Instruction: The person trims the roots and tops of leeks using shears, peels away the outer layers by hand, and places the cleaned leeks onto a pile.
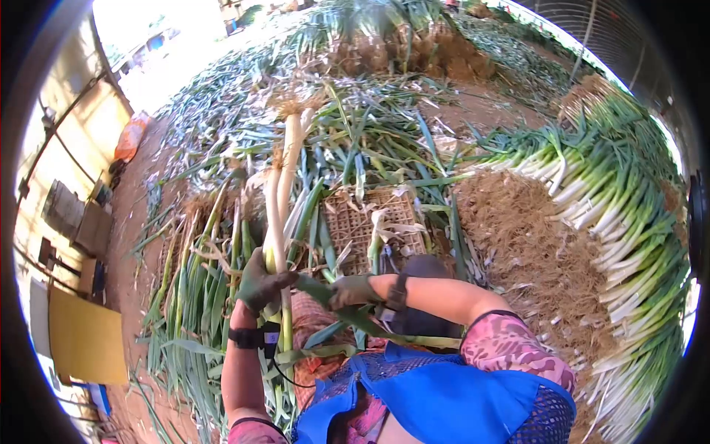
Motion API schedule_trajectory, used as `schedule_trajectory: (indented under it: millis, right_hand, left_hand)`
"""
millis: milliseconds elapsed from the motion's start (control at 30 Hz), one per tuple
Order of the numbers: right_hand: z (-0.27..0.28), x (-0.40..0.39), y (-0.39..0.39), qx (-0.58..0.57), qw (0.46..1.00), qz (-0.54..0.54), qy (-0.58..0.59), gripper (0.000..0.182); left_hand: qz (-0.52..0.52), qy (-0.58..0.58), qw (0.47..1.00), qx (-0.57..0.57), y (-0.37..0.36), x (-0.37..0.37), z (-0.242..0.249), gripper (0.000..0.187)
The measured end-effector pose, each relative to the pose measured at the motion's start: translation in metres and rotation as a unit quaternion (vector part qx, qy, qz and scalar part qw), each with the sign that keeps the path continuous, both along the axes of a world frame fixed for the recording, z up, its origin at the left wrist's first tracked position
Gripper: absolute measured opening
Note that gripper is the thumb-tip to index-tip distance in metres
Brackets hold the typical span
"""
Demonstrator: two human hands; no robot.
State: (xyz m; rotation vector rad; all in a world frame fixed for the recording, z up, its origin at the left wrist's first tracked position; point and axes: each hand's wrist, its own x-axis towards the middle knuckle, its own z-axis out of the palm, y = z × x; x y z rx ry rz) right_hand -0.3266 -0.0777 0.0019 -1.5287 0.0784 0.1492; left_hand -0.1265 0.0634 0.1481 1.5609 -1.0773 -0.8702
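Wearing: a blue vest (458, 392) with mesh sides over pink patterned sleeves (510, 344); no lettering can be made out on the cloth.
Wrist straps: a black band (246, 338) on the left wrist carries a pale tag (271, 338) with one small dark mark, too small to read surely; the other band (397, 292) is dark too.
Left hand: gloved, its fingers (262, 285) closed round the held leeks (285, 174).
Right hand: gloved (353, 291), just beside the left, its fingers curled closed on a green leaf (314, 287).
Held leeks: pale stems in front of the body, roots pointing away from it, a lower part running down past the left hand.
Leek heap: long leafy stalks (192, 296) lie at the left, near the left forearm.
Crate: a brown lattice (347, 222) beyond the hands, leaves lying on and around it.
White-stemmed row: leeks (592, 222) curve along the right, roots (532, 266) turned inward.
Yellow panel: plain, far left (87, 335).
Orange sack: beside the wall (132, 137); any print is too blurred to read.
Far bundles: leeks (444, 44) piled beyond the leaf litter (222, 111).
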Motion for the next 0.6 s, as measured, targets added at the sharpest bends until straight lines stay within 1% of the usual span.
schedule_trajectory:
  millis: [33, 67, 100, 133, 167, 200, 233, 267, 300, 333, 367, 400, 433, 467, 533, 567, 600]
  right_hand:
    - [0.005, -0.015, -0.009, 0.004, 0.999, -0.030, 0.010, 0.024]
    - [0.018, -0.032, -0.028, 0.008, 0.998, -0.063, 0.020, 0.021]
    - [0.043, -0.053, -0.056, -0.122, 0.988, -0.090, -0.032, 0.017]
    - [0.071, -0.071, -0.082, -0.212, 0.968, -0.126, -0.052, 0.016]
    - [0.102, -0.090, -0.106, -0.332, 0.925, -0.164, -0.087, 0.015]
    - [0.131, -0.106, -0.128, -0.474, 0.849, -0.202, -0.117, 0.014]
    - [0.154, -0.118, -0.145, -0.591, 0.757, -0.248, -0.127, 0.013]
    - [0.171, -0.126, -0.162, -0.682, 0.654, -0.323, -0.051, 0.013]
    - [0.186, -0.132, -0.172, -0.752, 0.531, -0.389, 0.027, 0.015]
    - [0.228, -0.137, -0.159, -0.368, 0.666, -0.644, -0.074, 0.021]
    - [0.250, -0.156, -0.180, -0.170, 0.624, -0.749, -0.143, 0.025]
    - [0.274, -0.179, -0.185, -0.141, 0.576, -0.780, -0.199, 0.028]
    - [0.280, -0.207, -0.211, -0.099, 0.545, -0.789, -0.265, 0.030]
    - [0.282, -0.231, -0.233, -0.059, 0.510, -0.792, -0.330, 0.032]
    - [0.278, -0.257, -0.247, -0.257, 0.500, -0.817, -0.130, 0.027]
    - [0.273, -0.264, -0.251, -0.349, 0.479, -0.805, -0.024, 0.025]
    - [0.255, -0.260, -0.263, -0.290, 0.563, -0.771, -0.060, 0.025]
  left_hand:
    - [0.004, 0.014, 1.000, 0.010, 0.002, -0.005, 0.009, 0.058]
    - [0.014, -0.003, 1.000, 0.026, 0.002, -0.002, 0.004, 0.058]
    - [0.019, -0.009, 0.999, 0.031, 0.001, -0.003, -0.001, 0.061]
    - [0.021, -0.016, 0.999, 0.036, -0.003, -0.005, -0.006, 0.065]
    - [0.029, -0.126, 0.989, 0.068, -0.010, -0.004, -0.015, 0.064]
    - [0.028, -0.144, 0.987, 0.071, -0.017, -0.011, -0.019, 0.065]
    - [0.022, -0.158, 0.984, 0.076, -0.025, -0.020, -0.025, 0.065]
    - [0.016, -0.171, 0.982, 0.080, -0.033, -0.028, -0.032, 0.066]
    - [0.006, -0.174, 0.981, 0.085, -0.040, -0.031, -0.044, 0.066]
    - [-0.013, -0.168, 0.979, 0.111, -0.040, -0.041, -0.034, 0.065]
    - [-0.020, -0.206, 0.970, 0.129, -0.040, -0.048, -0.033, 0.065]
    - [-0.028, -0.246, 0.958, 0.147, -0.038, -0.052, -0.031, 0.066]
    - [-0.035, -0.247, 0.954, 0.165, -0.032, -0.059, -0.022, 0.067]
    - [-0.038, -0.252, 0.952, 0.172, -0.029, -0.059, -0.025, 0.068]
    - [-0.042, -0.257, 0.948, 0.182, -0.026, -0.061, -0.033, 0.070]
    - [-0.036, -0.248, 0.957, 0.149, -0.025, -0.064, -0.034, 0.068]
    - [-0.043, -0.261, 0.951, 0.159, -0.026, -0.067, -0.037, 0.068]
